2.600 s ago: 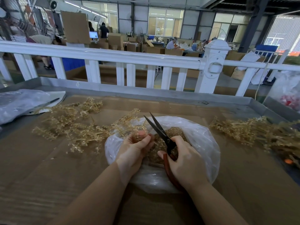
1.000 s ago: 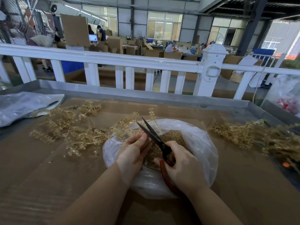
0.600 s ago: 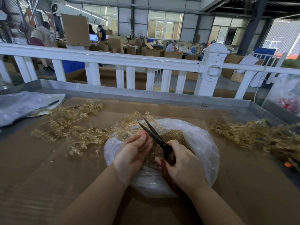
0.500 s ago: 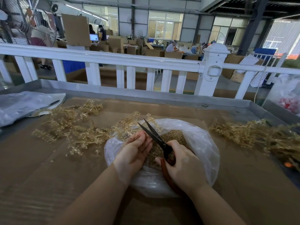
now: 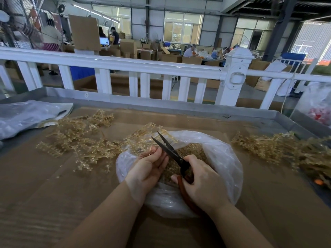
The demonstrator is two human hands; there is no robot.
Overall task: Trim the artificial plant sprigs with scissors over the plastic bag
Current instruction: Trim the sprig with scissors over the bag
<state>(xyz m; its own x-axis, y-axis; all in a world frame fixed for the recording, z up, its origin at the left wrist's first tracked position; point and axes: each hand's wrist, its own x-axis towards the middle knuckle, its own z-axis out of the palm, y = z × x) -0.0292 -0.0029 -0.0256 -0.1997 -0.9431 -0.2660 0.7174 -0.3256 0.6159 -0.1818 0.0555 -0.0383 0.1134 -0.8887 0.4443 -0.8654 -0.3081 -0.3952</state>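
A clear plastic bag (image 5: 223,158) lies open on the cardboard-covered table, holding a heap of golden-brown trimmings (image 5: 189,151). My left hand (image 5: 146,169) pinches a pale golden sprig (image 5: 143,140) over the bag's left rim; the sprig sticks up and away from me. My right hand (image 5: 202,183) grips the red handles of the scissors (image 5: 170,149). Their dark blades stand slightly apart, pointing up-left beside the sprig and my left fingertips.
A loose pile of golden sprigs (image 5: 80,138) spreads to the left of the bag, another pile (image 5: 279,149) lies to the right. A crumpled plastic sheet (image 5: 23,115) lies at the far left. A white railing (image 5: 125,67) runs behind the table's metal edge.
The sprig in my left hand has shifted and tilted between frames. The scissor blades stay slightly apart near it. Both hands stay over the bag.
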